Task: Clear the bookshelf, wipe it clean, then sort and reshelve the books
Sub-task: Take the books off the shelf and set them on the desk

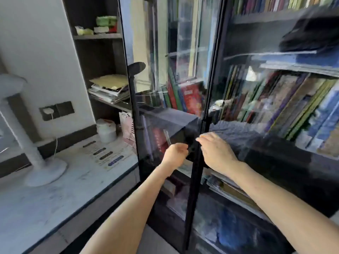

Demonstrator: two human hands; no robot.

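Books (284, 107) stand shelved behind the bookshelf's glass doors (238, 43), beside the desk's (55, 198) right edge, so we open these first. Left hand (176, 153) fingers curl on the left door (161, 125) at the centre seam, apparently on a handle. Right hand (216, 153) lies relaxed, fingertips touching the frame, holding nothing.

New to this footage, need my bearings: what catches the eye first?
Two hands meet mid-frame where the bookcase's glass doors join: the left hand grips the left door, the right hand lies on the right door. Behind the reflective glass stand rows of colourful books.
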